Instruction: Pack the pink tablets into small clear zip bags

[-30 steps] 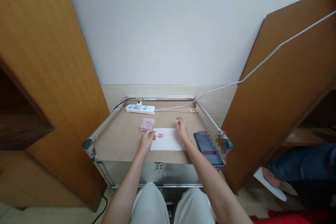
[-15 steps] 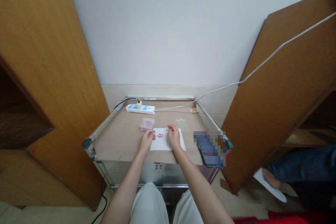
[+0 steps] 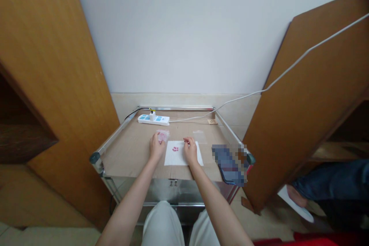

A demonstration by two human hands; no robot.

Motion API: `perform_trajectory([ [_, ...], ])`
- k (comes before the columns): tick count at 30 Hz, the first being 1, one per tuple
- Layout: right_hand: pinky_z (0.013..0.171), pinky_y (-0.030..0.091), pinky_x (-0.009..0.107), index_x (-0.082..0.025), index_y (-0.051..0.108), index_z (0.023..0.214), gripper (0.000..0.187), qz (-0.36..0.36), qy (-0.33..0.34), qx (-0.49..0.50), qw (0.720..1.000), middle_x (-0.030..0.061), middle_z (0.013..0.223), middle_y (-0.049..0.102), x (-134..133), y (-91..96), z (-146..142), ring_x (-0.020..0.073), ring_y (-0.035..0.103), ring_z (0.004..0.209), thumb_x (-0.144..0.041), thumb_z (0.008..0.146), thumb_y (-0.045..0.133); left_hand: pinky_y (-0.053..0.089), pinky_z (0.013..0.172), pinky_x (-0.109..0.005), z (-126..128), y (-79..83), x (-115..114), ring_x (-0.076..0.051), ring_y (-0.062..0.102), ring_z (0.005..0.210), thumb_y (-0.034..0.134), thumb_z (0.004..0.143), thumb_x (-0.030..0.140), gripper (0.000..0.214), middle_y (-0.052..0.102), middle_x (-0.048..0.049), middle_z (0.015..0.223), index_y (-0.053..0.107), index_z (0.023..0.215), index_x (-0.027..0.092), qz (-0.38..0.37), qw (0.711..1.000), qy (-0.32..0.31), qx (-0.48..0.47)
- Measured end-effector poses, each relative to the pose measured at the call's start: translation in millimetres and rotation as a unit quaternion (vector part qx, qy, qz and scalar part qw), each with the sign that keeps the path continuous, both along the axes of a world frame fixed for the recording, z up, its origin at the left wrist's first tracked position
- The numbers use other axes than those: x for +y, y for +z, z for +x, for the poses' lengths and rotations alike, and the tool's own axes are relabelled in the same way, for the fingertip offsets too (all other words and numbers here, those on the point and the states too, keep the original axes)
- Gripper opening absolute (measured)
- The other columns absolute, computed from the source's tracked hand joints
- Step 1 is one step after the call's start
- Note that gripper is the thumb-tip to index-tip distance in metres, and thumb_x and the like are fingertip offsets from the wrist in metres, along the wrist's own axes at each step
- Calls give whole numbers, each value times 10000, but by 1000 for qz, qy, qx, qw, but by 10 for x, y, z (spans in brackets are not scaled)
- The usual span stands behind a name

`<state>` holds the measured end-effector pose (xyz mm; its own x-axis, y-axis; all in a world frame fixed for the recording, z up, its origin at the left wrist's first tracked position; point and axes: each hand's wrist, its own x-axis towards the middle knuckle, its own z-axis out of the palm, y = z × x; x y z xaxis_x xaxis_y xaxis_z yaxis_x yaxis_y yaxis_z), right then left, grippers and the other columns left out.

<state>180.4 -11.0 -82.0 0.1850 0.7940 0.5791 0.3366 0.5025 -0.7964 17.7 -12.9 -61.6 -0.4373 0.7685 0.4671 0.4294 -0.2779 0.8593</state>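
A small clear zip bag of pink pieces (image 3: 163, 136) lies on the cardboard top. My left hand (image 3: 156, 147) reaches over its left side, thumb and fingers closed about it; part of the bag is hidden beneath. Several pink pill-like pieces (image 3: 175, 149) sit in a small cluster on a white sheet of paper (image 3: 176, 159). Above the sheet's right part is my right hand (image 3: 190, 151), fingers curled in toward the thumb. Whatever it may hold is too small to see. Just beyond it lies a flat clear plastic bag (image 3: 199, 136).
A white power strip (image 3: 153, 119) with a plug stands at the back left, its white cord (image 3: 198, 117) running off right. On the right lies a dark, partly pixelated phone-like object (image 3: 227, 165). Metal rails edge the cart; wooden cabinets flank it. Another person's foot (image 3: 296, 196) shows at right.
My left hand has moved left and away from me, from the paper's edge onto the bag of pink pieces. The right hand has stayed nearly in place.
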Motion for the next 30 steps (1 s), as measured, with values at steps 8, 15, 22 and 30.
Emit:
perform_trajectory([
  [8,742,368,269,-166,564,762,200,1,-3,9,1000,51,793,548,-1,3,3,156,491,793,-122,700,379,260,837,-381,-100,-1,84,-274,487,926,573,587,210,362,563,-117,985,530,945,201,-109,972,9,209],
  [15,736,373,273,-163,554,760,199,5,-7,-5,1000,53,789,548,-16,20,4,158,491,792,-107,702,372,269,813,-382,-60,74,38,-221,510,866,472,688,277,214,570,-74,927,503,883,195,-158,938,55,303],
  [22,710,384,274,-157,544,767,200,9,-15,-19,1000,62,786,544,-13,12,6,161,493,778,-100,711,360,296,794,-360,-65,74,33,-184,516,817,425,709,219,103,576,-31,840,507,656,188,-127,951,52,279],
  [30,702,387,268,-156,547,771,199,7,-14,-13,1000,67,796,544,-9,12,7,162,496,784,-112,715,361,395,530,-221,-112,229,122,-132,549,635,397,726,342,155,577,-16,748,452,745,198,-35,999,11,-11],
])
